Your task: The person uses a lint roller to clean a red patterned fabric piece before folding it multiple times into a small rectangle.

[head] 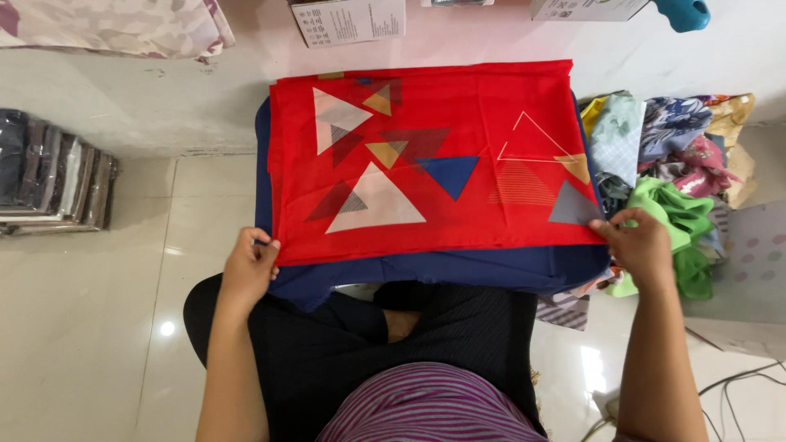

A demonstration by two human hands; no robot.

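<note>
A red cloth printed with white, yellow, blue and grey triangles lies spread flat over a dark blue padded board across my lap. My left hand pinches the cloth's near left corner. My right hand pinches its near right corner, beside a grey triangle. Both corners sit at the red cloth's near edge, with a strip of the blue board showing below it.
A heap of mixed cloths, green, floral and pale, lies on the floor at my right. A stack of plastic-wrapped packs sits at the left. Cardboard boxes stand beyond the board. Cables trail at the bottom right.
</note>
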